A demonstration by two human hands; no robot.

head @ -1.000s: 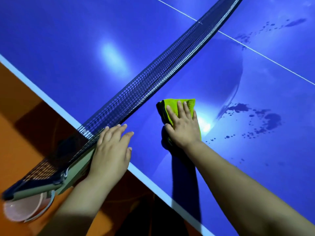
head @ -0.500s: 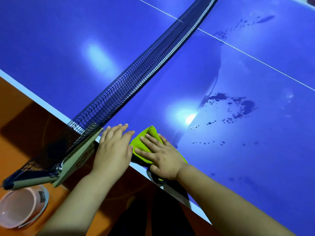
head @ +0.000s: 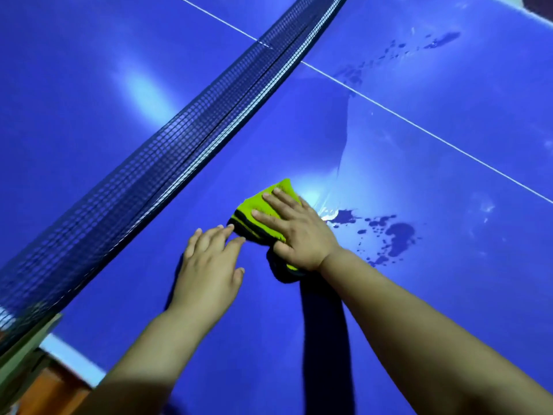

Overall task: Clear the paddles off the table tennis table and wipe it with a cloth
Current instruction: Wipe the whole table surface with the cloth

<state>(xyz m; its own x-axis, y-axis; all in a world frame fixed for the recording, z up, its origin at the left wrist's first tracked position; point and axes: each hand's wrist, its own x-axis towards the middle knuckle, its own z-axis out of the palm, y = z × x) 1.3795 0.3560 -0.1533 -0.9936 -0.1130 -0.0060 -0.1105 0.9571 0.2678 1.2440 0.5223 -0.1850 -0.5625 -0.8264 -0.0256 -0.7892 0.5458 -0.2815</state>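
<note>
Right hand (head: 299,235) lies flat on the folded cloth (head: 263,211), fingers straight and spread, pressing it to the table (head: 478,205); nothing is curled round the cloth that I can see. Left hand (head: 209,265) is also flat on the bare surface, fingers together, tips just beside the cloth's net-side corner. The cloth sits on the near half, between the net (head: 185,151) and the white centre line (head: 419,127), well in from the side edge band (head: 68,357). Dark wet splatter (head: 399,235) begins just right of the right hand and trails away from the net; the right hand is the nearer, so a rightward sweep looks due. The cloth is lime-green pile with a dark edging, folded into a thick wedge. The tabletop is glossy blue and throws glare. The net is a dark square mesh. No paddles in view.
</note>
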